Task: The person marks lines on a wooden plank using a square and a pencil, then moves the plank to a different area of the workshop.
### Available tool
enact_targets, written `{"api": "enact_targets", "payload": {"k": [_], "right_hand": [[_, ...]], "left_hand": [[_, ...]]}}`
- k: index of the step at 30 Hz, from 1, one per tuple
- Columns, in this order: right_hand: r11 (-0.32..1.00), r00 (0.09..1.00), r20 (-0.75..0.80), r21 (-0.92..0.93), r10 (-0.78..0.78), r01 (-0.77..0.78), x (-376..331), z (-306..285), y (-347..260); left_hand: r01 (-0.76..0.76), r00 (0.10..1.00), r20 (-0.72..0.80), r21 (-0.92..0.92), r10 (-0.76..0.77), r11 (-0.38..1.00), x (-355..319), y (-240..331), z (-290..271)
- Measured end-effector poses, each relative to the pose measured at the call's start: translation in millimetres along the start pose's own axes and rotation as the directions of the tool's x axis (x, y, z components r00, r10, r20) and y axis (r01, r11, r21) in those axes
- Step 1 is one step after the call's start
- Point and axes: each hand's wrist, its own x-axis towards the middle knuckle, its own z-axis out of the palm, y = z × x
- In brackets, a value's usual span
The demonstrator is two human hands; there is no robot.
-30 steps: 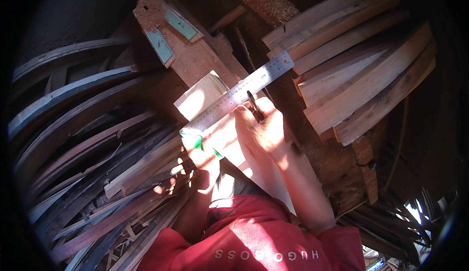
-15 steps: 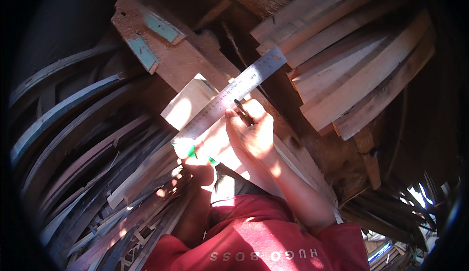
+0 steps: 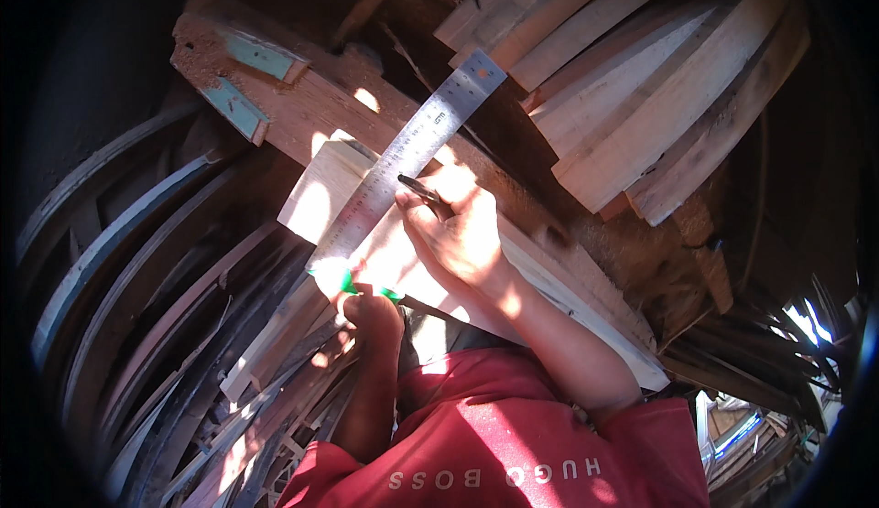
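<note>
A long steel ruler (image 3: 426,133) lies slantwise across a pale wooden board (image 3: 307,199), with its far end sticking out past the wood. At the ruler's near end is a green piece (image 3: 347,281), partly covered by my left hand (image 3: 368,308). The fingers of that hand are closed around it; harsh sunlight washes out the detail. My right hand (image 3: 462,233) rests near the middle of the ruler and pinches a dark pen or pencil (image 3: 421,189). Its tip is at the ruler's edge. Whether there is a line on the wood cannot be made out.
Under the board runs a thick plank (image 3: 334,124) bearing two teal-painted blocks (image 3: 261,58) and sawdust. Several stacked timber pieces (image 3: 632,114) fill the far right. Curved wooden strips (image 3: 119,210) crowd the left side.
The ruler has turned a little on the board, its far end now pointing more steeply away from me. My right hand and the pen or pencil have shifted slightly left. The whole view has shifted too.
</note>
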Motion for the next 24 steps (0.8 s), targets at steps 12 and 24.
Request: {"api": "enact_targets", "payload": {"k": [12, 24], "right_hand": [[0.884, 0.879, -0.18, 0.081, -0.441, 0.46, 22.6, -25.1, -28.4], [0.855, 0.757, 0.417, 0.112, -0.503, 0.506, 40.7, 28.6, -64.6]], "left_hand": [[0.234, 0.962, 0.083, -0.742, -0.26, 0.628, 42.5, 95.1, -80.3], [0.086, 0.98, -0.059, -0.742, -0.192, 0.665, 67.9, 117.7, -96.9]]}}
